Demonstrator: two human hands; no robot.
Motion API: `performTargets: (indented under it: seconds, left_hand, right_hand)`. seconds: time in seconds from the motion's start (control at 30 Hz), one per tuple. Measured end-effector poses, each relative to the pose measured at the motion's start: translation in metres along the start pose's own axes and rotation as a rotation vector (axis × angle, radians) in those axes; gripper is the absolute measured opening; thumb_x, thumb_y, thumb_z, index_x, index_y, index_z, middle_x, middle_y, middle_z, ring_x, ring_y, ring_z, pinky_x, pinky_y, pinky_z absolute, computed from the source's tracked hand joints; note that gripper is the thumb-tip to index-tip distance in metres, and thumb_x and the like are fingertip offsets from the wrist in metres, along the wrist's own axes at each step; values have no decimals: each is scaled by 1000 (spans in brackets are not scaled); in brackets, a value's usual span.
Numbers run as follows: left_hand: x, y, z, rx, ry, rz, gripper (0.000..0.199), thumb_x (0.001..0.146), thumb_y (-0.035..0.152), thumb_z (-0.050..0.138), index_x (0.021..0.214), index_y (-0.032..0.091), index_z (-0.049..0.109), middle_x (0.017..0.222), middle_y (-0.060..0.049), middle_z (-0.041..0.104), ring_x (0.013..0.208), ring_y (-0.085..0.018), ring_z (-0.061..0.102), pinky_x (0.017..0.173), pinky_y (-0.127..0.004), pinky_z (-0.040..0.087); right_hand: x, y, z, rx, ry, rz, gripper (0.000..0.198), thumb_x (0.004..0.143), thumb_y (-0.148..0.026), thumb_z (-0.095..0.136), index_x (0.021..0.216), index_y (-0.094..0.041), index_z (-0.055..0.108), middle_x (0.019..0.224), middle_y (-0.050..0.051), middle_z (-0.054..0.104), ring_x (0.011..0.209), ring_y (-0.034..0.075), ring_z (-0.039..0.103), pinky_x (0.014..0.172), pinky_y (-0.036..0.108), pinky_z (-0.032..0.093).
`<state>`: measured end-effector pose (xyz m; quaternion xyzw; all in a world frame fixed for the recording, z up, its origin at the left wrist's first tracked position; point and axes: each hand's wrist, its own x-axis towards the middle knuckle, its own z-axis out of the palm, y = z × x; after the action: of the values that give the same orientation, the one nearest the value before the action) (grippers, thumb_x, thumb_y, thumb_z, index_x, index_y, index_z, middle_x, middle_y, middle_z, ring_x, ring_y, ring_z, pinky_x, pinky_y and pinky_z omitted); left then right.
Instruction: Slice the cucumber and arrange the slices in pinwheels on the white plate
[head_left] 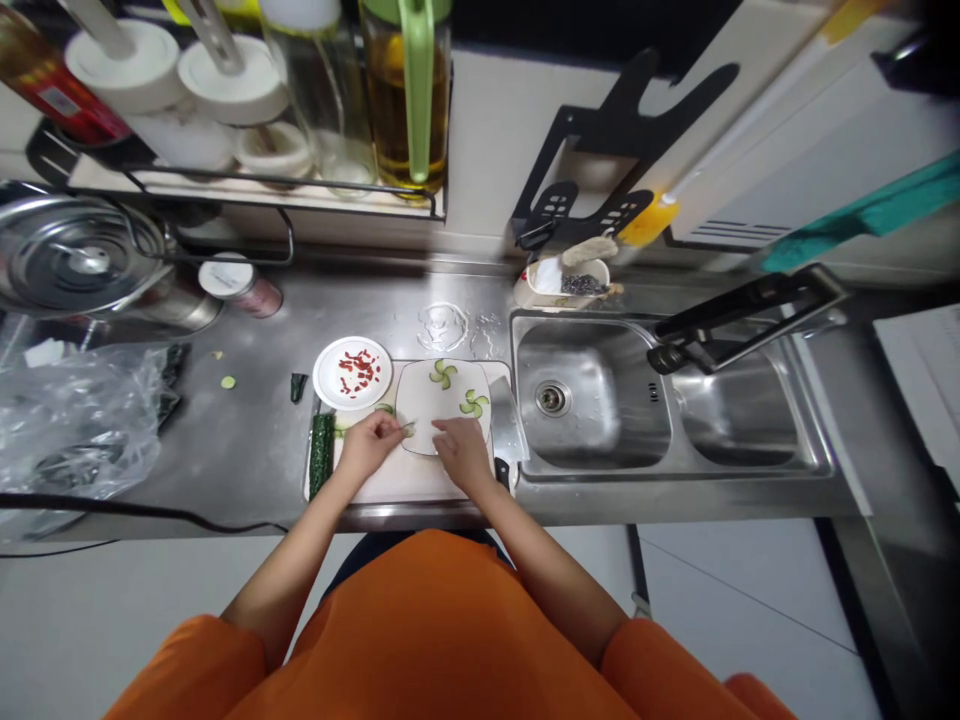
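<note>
My left hand (369, 446) is closed in a pinch at the left edge of a white square plate (420, 385), on what looks like a thin cucumber slice (408, 429). Over the plate's right side is my right hand (461, 452), its index finger stretched out and nothing visible in it. Green cucumber slices lie in pinwheel shapes, one (442, 374) at the top of the plate and one (473, 403) at its right. Beneath the plate is a pale cutting board (382, 485). A length of cucumber (321, 455) lies along the board's left edge.
A white dish (322, 375) holds small red pieces. A cleaver (508, 415) lies right of the plate, beside the double sink (592, 345). A plastic bag (90, 420), a lidded pot (82, 255) and a jar (244, 285) stand left. Bottles (405, 110) fill the rack above.
</note>
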<state>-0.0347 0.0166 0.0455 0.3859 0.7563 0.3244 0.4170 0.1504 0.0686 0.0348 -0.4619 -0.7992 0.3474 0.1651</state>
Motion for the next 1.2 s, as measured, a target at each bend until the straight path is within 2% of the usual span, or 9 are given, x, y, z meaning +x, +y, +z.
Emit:
performTargets:
  seconds: [0.1, 0.27, 0.33, 0.5, 0.63, 0.77, 0.87, 1.07, 1.2]
  left_hand:
    - [-1, 6, 11, -36, -126, 45, 25, 67, 42, 65, 70, 19, 58, 59, 4, 54, 55, -9, 45, 54, -21, 34]
    - [-2, 13, 23, -94, -201, 1, 29, 65, 45, 66, 74, 18, 62, 64, 2, 60, 57, -10, 48, 56, -22, 37]
    - [-3, 15, 23, -168, -264, -80, 36, 64, 49, 67, 80, 17, 64, 71, 0, 64, 61, -11, 52, 58, -22, 39]
    - [-2, 16, 24, -363, -378, -404, 53, 67, 62, 60, 89, 14, 64, 81, -7, 67, 64, -11, 57, 56, -21, 39]
    - [2, 18, 27, -433, -387, -493, 49, 63, 57, 67, 84, 13, 63, 75, -6, 66, 58, -8, 55, 51, -18, 35]
    - [10, 21, 29, -473, -364, -474, 39, 55, 40, 76, 82, 13, 64, 60, 1, 58, 54, -7, 51, 48, -18, 31]
    - [16, 21, 30, -437, -343, -433, 38, 56, 34, 74, 87, 13, 66, 58, 2, 58, 52, -7, 49, 48, -19, 33]
    - [22, 20, 34, -151, -278, -243, 22, 63, 27, 67, 80, 14, 69, 65, -1, 65, 56, -11, 54, 57, -24, 44]
    - [23, 21, 37, 99, -261, -70, 13, 69, 22, 61, 78, 16, 69, 68, -1, 66, 59, -13, 57, 60, -25, 45]
  right_hand:
    - [3, -6, 2, 74, -4, -41, 21, 85, -20, 54, 102, -20, 66, 95, 5, 68, 92, 19, 55, 88, 35, 35]
    - [1, -9, -5, 32, -47, 11, 14, 86, -23, 55, 86, -21, 68, 81, 3, 68, 85, 18, 56, 85, 32, 36]
    - [-1, -8, -10, 9, -60, 21, 14, 87, -24, 54, 86, -21, 68, 81, 3, 68, 85, 17, 56, 84, 31, 36]
    - [-3, -6, -19, -5, -57, -24, 15, 89, -24, 53, 85, -21, 68, 80, 1, 68, 80, 15, 57, 85, 30, 35]
    - [-6, -5, -22, 31, -30, -69, 15, 88, -24, 54, 84, -21, 68, 78, 1, 67, 79, 14, 56, 85, 30, 35]
    - [-8, -3, -21, 73, -4, -29, 13, 86, -24, 57, 82, -20, 68, 77, 1, 68, 79, 14, 56, 85, 30, 36]
    - [-8, -1, -18, 86, -14, 86, 13, 84, -23, 57, 81, -21, 69, 77, 1, 69, 80, 15, 57, 82, 28, 38]
    - [-6, -2, -9, 188, -65, 420, 14, 78, -22, 54, 85, -21, 67, 68, -2, 66, 65, 13, 59, 63, 23, 40]
    - [-4, -3, -4, 111, -71, 495, 12, 74, -17, 55, 84, -21, 61, 62, -4, 63, 60, 13, 57, 58, 21, 36]
